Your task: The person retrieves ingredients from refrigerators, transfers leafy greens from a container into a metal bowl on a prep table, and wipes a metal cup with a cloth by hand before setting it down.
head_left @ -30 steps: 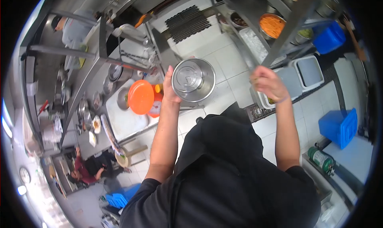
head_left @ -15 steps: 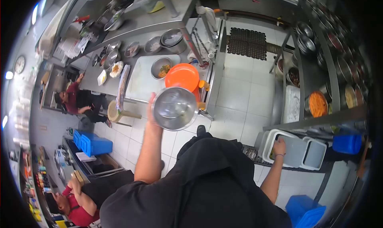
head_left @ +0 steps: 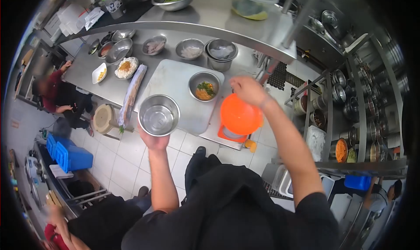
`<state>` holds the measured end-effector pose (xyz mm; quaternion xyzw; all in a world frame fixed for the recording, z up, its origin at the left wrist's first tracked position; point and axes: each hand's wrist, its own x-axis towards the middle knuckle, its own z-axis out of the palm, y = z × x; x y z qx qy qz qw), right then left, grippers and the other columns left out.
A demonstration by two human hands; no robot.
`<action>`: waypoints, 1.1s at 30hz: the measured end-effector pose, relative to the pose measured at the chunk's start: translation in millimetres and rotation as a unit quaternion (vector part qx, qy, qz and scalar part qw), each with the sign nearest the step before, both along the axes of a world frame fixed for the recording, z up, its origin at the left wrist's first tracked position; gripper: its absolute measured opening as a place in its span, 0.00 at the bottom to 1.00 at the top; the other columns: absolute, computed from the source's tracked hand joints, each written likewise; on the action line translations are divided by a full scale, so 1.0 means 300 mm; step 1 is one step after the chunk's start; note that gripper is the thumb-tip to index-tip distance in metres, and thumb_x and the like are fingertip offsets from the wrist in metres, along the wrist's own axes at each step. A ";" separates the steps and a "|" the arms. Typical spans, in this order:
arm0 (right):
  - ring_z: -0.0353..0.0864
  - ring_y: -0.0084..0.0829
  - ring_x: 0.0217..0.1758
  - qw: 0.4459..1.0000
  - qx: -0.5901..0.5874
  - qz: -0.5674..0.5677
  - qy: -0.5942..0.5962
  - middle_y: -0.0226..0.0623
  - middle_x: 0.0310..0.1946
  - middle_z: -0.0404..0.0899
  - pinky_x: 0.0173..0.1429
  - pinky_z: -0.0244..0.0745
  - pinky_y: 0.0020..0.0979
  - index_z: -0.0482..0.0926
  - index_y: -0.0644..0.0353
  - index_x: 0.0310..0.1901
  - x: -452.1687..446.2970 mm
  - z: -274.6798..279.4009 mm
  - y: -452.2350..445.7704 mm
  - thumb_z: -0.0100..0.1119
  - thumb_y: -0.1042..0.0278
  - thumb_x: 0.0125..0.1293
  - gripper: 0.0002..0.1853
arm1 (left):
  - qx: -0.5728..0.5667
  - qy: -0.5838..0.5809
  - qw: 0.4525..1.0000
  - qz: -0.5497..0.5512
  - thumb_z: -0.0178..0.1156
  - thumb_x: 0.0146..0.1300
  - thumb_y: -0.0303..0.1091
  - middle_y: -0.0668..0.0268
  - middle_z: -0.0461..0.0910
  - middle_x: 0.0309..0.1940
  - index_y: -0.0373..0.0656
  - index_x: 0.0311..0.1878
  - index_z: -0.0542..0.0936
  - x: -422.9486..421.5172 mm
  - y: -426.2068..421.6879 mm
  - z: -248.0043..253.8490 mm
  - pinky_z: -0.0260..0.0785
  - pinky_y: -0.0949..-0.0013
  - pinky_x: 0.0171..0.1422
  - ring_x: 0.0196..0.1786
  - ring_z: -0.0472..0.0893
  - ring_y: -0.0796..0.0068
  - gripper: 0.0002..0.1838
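Observation:
A steel bowl [head_left: 159, 115] with nothing visible in it rests on my left hand [head_left: 154, 138], which grips it from below. My right hand [head_left: 249, 89] is above the upper rim of an orange bowl [head_left: 240, 114], its fingers bent together; what they hold, if anything, is too small to tell. Under the orange bowl is an orange scale [head_left: 232, 135]. Between my hands, on the white cutting board [head_left: 170, 79], a steel bowl [head_left: 204, 86] holds chopped green and orange food.
Several steel bowls line the back of the counter, near a dish of rice [head_left: 126, 68] and a long wrapped bundle [head_left: 131, 95]. A metal shelf [head_left: 183, 26] crosses above. People stand at the left, and another is at the far right. Blue bins [head_left: 72, 154] are at left.
The view has turned toward the counter. My right hand has moved from the white containers at the right to the orange bowl. The steel bowl remains in my left hand.

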<state>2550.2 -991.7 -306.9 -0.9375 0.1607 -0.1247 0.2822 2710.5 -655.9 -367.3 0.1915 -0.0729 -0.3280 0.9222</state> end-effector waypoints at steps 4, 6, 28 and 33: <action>0.87 0.49 0.56 0.908 -0.096 -0.174 0.368 0.54 0.55 0.85 0.61 0.79 0.44 0.86 0.61 0.54 0.376 -0.383 -0.454 0.67 0.47 0.61 0.27 | -0.021 0.069 0.996 -0.053 0.42 0.77 0.64 0.61 0.73 0.71 0.48 0.74 0.69 0.093 0.063 -0.122 0.62 0.44 0.78 0.73 0.71 0.57 0.36; 0.87 0.45 0.57 0.899 0.021 -0.270 0.343 0.50 0.56 0.86 0.61 0.79 0.44 0.87 0.61 0.54 0.367 -0.406 -0.504 0.70 0.42 0.59 0.31 | -0.017 0.115 0.990 -0.077 0.47 0.72 0.69 0.60 0.67 0.75 0.51 0.78 0.65 0.116 0.101 -0.133 0.56 0.32 0.77 0.76 0.67 0.51 0.41; 0.85 0.32 0.51 0.900 0.369 -0.224 -0.060 0.42 0.52 0.86 0.57 0.78 0.29 0.78 0.64 0.64 0.202 -0.039 -0.165 0.60 0.69 0.71 0.22 | -0.042 0.075 0.974 -0.208 0.50 0.69 0.75 0.60 0.70 0.73 0.51 0.77 0.67 0.236 -0.140 -0.143 0.66 0.36 0.73 0.73 0.71 0.52 0.45; 0.87 0.31 0.55 0.774 0.602 -0.096 -0.173 0.39 0.54 0.84 0.60 0.84 0.34 0.75 0.64 0.66 0.039 0.120 0.025 0.57 0.74 0.75 0.19 | -0.015 0.017 0.972 -0.236 0.51 0.68 0.74 0.62 0.70 0.73 0.51 0.76 0.68 0.076 -0.205 -0.066 0.59 0.45 0.80 0.75 0.68 0.58 0.44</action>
